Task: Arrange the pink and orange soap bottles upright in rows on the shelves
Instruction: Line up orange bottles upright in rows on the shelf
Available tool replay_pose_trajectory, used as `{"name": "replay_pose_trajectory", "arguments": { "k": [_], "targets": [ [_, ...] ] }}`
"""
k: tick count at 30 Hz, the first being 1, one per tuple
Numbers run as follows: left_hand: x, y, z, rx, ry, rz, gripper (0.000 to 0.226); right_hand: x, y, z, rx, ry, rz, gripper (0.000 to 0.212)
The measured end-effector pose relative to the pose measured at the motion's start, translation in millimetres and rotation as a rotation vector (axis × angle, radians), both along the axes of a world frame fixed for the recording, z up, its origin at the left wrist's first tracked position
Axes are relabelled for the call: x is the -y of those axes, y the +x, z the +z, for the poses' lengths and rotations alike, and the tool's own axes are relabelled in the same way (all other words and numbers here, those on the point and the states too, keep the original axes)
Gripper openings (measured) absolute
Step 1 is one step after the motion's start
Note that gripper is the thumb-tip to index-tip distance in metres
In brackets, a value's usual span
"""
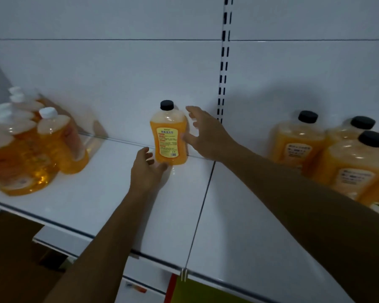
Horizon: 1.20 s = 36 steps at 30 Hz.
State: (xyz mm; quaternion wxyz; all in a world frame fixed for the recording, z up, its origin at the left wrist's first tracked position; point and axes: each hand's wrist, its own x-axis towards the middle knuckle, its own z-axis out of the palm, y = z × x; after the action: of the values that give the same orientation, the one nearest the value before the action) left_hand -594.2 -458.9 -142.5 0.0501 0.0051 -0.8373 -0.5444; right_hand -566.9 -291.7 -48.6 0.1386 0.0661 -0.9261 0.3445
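Standing upright against the back panel (123, 73), the orange bottle (168, 136) is steadied by spread, open hands, left (145, 169) at its base, right (202, 133) beside, apparently to start a row.

1 orange bottle (168, 136) with a black cap stands upright between the hands, yellow label facing out, on the shelf (109, 193).
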Motion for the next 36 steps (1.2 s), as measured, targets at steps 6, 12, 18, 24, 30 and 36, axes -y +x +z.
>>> {"name": "replay_pose_trajectory", "arguments": {
  "k": [6, 12, 18, 24, 30, 36],
  "targets": [
    [-1, -13, 2, -0.048, -0.043, -0.216, 0.057, 15, -19, -13, -0.045, -0.112, -0.033, 0.053],
    [-10, 2, 2, -0.057, -0.144, -0.272, 0.064, 10, -5, -16, -0.082, -0.162, -0.098, 0.046],
    [-40, 43, 7, -0.082, -0.079, -0.252, 0.109, 3, 26, -12, -0.184, -0.141, -0.207, 0.033],
    [-81, 88, 12, -0.068, 0.173, -0.203, 0.102, -13, 72, 7, -0.205, -0.17, -0.265, 0.038],
    [-81, 103, 23, 0.139, 0.364, -0.595, 0.088, -79, 107, 27, 0.01, -0.342, -0.135, 0.062],
    [-102, 117, 25, 0.419, 0.784, -0.967, 0.095, -115, 139, 44, 0.126, -0.512, 0.031, 0.055]
  ]
}}
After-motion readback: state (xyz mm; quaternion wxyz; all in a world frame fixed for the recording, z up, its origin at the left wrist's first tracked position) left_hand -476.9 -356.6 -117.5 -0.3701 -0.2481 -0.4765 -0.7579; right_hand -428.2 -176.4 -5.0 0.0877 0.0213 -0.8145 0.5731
